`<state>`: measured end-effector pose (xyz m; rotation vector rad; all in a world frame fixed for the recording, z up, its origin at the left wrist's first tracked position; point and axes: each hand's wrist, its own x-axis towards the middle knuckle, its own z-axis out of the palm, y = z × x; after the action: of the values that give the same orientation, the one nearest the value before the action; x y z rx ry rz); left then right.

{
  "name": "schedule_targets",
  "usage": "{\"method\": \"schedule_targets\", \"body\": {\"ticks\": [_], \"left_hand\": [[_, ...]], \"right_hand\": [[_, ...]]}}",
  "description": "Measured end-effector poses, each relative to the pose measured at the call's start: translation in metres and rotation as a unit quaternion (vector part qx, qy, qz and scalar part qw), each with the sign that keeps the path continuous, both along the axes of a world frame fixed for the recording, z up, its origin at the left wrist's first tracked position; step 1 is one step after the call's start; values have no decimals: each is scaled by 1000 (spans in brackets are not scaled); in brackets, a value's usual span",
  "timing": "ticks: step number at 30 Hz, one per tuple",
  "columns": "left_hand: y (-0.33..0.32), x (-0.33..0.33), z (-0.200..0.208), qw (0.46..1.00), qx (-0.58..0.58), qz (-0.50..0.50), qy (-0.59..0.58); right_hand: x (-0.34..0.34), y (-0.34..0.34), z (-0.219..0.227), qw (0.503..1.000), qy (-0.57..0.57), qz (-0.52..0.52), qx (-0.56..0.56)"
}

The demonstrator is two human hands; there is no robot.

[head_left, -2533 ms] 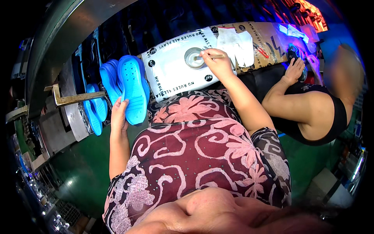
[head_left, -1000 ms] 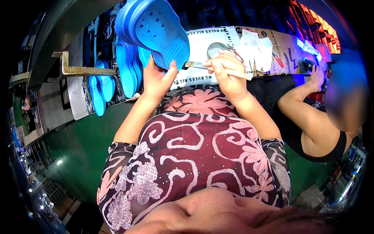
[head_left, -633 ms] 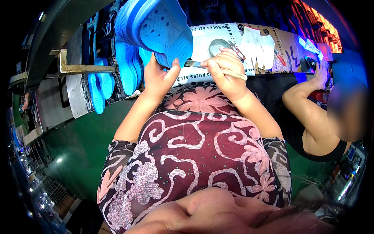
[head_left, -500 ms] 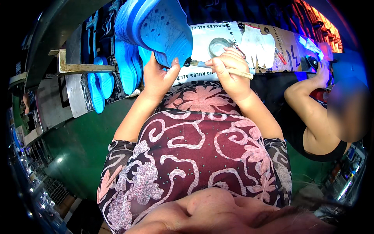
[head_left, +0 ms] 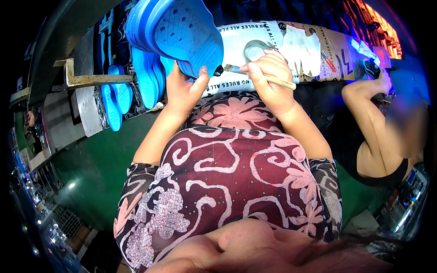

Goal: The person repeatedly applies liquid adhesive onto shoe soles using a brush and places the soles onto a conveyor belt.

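Note:
A blue foam clog (head_left: 182, 34) with small round holes is gripped at its near end by my left hand (head_left: 186, 86). A small black piece (head_left: 219, 70) sits at the clog's lower right edge. Between the fingers of my right hand (head_left: 271, 79) is a brush (head_left: 277, 81) with a pale wooden handle, its bristles pointing left. The bristle tip is just to the right of the black piece, with a small gap between them. Beyond my right hand a round glass dish (head_left: 256, 50) stands on the white covered surface.
Blue soles (head_left: 144, 77) and more blue shoe parts (head_left: 112, 101) lie to the left, by a wooden bar (head_left: 100, 81). A white glove (head_left: 301, 49) and a red-handled tool (head_left: 328, 64) lie on cardboard at the right. Further right sits a co-worker (head_left: 368, 136), one arm reaching over the bench.
The brush has drawn back rightward from the clog's black piece, which now shows clearly. The clog has shifted slightly left. The co-worker's arm has moved a little right.

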<state>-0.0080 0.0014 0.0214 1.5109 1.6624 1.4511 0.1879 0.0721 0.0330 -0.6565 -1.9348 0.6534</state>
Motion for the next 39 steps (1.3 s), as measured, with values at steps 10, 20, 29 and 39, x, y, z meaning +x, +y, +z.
{"method": "schedule_targets", "body": {"ticks": [10, 20, 29, 39], "left_hand": [[1, 4, -4, 1000, 2, -1, -21], [4, 1, -7, 998, 45, 5, 48], [7, -2, -4, 988, 94, -29, 119], [2, -3, -4, 993, 83, -25, 75]], "right_hand": [[-9, -6, 1, 999, -16, 35, 32], [-4, -6, -1, 999, -14, 29, -5], [-7, -6, -4, 1000, -4, 11, 0], [7, -9, 1, 999, -34, -7, -9]]}}
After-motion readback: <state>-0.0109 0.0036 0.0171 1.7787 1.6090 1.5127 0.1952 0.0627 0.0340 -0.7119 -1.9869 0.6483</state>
